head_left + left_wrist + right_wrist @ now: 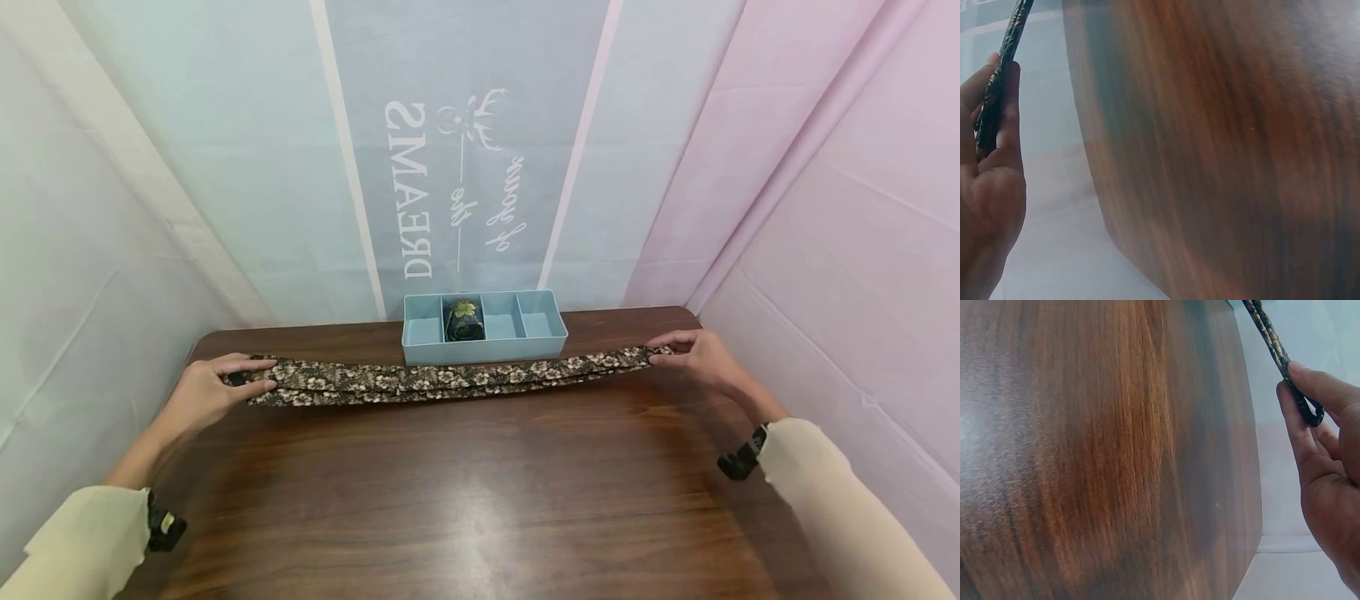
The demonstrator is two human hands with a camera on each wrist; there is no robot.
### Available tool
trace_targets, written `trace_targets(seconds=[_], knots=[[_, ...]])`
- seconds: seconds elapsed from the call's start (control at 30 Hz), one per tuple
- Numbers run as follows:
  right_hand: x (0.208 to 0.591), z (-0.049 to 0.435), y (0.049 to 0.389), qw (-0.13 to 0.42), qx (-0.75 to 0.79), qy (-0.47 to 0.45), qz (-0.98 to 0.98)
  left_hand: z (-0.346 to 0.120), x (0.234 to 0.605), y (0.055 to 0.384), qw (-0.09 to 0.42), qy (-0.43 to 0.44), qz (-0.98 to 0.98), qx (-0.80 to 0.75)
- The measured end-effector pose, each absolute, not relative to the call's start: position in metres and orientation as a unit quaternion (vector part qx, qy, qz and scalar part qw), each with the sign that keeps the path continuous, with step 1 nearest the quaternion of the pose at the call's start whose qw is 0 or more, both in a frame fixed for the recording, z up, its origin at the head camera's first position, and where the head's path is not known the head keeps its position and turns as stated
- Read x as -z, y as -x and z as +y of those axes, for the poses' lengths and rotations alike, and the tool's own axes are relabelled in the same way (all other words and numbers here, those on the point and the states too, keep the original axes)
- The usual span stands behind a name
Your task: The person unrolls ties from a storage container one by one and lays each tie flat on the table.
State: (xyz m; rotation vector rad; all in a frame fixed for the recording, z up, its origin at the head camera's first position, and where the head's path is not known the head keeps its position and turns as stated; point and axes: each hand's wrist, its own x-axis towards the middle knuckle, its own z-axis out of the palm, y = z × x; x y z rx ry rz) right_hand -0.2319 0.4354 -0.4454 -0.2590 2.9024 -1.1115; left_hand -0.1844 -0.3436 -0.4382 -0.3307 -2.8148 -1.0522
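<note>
A long strip of folded cloth [450, 382], dark with cream and tan flowers, stretches between my two hands and sags slightly in the middle. My left hand [206, 392] pinches its left end between thumb and fingers. At the other end, my right hand [701, 354] grips the cloth the same way. Seen edge-on in the left wrist view, the cloth [994, 103] lies between the thumb and fingers. The right wrist view shows the folded layers of the cloth [1272, 347], with a looped end beside the fingers.
A light blue box [487, 353] with several compartments stands at the table's back edge, just behind the cloth. Its second compartment from the left holds a dark rolled cloth [464, 322] with a green leaf print. Pale curtains [262, 167] surround the brown wooden table [465, 492].
</note>
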Motion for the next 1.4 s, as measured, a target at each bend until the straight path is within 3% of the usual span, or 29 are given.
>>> trace_targets(seconds=[0.5,0.87,1.2,1.4], knots=[[0.443,0.428,0.229,-0.016,0.362,0.085,0.928,-0.346,0.444,0.188,0.024,0.114,-0.921,0.372],[0.460,0.430,0.236,0.012,0.349,0.065,0.935,-0.347,0.463,0.193,-0.003,0.117,-0.931,0.346],[0.466,0.428,0.242,-0.001,0.307,0.059,0.950,-0.343,0.471,0.197,-0.004,0.131,-0.942,0.308],[0.466,0.427,0.244,-0.003,0.293,0.080,0.953,-0.342,0.476,0.196,0.024,0.156,-0.944,0.288]])
